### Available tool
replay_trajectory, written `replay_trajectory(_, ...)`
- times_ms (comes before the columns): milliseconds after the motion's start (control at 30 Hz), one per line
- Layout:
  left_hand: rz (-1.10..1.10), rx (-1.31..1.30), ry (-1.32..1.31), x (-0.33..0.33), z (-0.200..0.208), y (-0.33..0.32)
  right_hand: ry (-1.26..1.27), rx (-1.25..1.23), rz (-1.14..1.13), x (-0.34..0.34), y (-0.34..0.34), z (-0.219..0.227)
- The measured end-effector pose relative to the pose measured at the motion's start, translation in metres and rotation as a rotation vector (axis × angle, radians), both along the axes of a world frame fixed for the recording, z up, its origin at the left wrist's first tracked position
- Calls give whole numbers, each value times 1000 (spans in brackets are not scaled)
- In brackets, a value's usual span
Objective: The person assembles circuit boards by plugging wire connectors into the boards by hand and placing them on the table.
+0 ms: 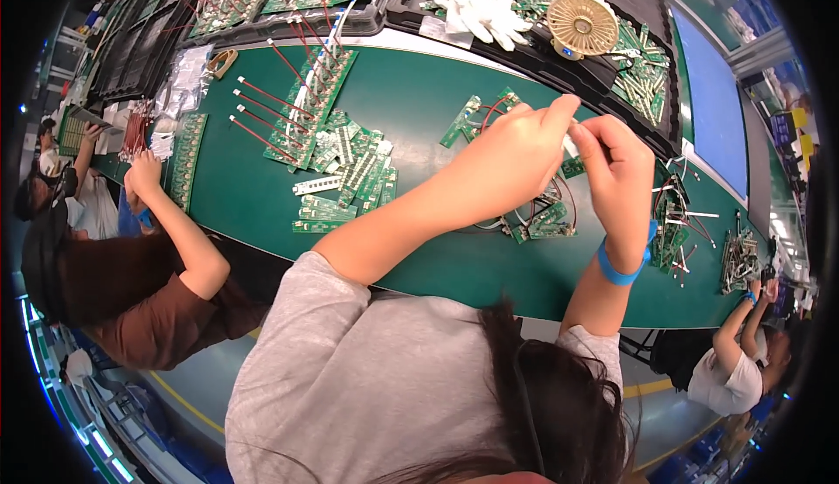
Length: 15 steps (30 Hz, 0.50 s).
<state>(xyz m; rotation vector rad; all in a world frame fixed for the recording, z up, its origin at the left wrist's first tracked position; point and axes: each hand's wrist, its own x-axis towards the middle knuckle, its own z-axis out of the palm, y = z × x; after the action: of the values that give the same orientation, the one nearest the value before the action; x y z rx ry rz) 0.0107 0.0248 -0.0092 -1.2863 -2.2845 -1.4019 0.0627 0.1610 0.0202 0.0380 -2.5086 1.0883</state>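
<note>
While the right hand pinches a small white piece in its grip above wired circuit boards on the green counter, I cannot tell whether the left hand grasps it too.

Bare green surface opens a lane between the loose circuit boards and the left forearm. The red-wired board panel bars its left side; the black tray's raised rim, its far end. Wired boards crowd the space below the hands. Another open strip follows the near edge, between both forearms.
</note>
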Motion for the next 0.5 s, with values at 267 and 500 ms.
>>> replay_trajectory(267,-39,-76,21,-4,-8,4,-83,66,-45,12,9,4)
replay_trajectory(500,-68,-94,180,-8,-22,6,-95,91,-1,10,6,3)
